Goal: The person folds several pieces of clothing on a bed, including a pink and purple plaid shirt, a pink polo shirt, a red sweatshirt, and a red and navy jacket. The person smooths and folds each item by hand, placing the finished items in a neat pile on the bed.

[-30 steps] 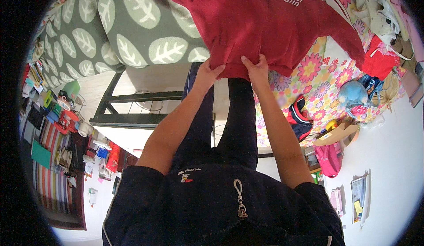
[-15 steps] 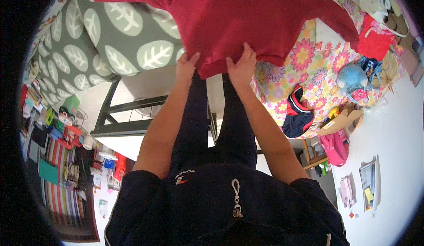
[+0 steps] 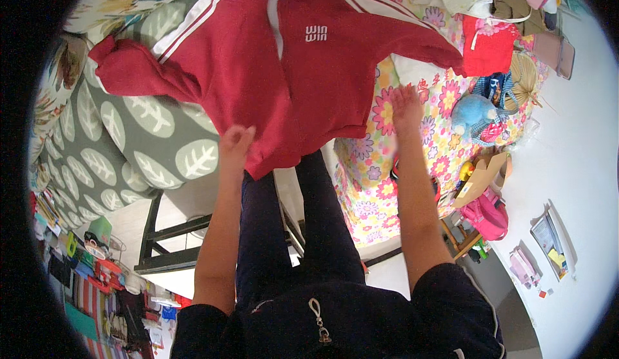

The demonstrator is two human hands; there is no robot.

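Note:
A dark red zip jacket point(image 3: 306, 82) with white stripes along both sleeves lies spread out, its collar away from me and its hem near me. At its lower left edge is my left hand point(image 3: 236, 146), fingers curled and pinched on the cloth. My right hand point(image 3: 407, 111) is off the jacket, to the right of its body and below the right sleeve. Its fingers are stretched out and a little blurred, and they hold nothing. Under the jacket are a green leaf-patterned cover point(image 3: 151, 124) and a floral sheet point(image 3: 367, 204).
Right of the jacket lie a red cloth point(image 3: 488, 46), a blue plush toy point(image 3: 472, 115) and a straw fan point(image 3: 525, 78). A pink bag point(image 3: 485, 218) and a cardboard piece point(image 3: 480, 180) are lower down. A black frame point(image 3: 174, 259) stands left of my legs, near cluttered goods.
Both hands have left the middle of the hem and moved apart, the right one up and outward. More of the jacket shows, with both shoulders now in view.

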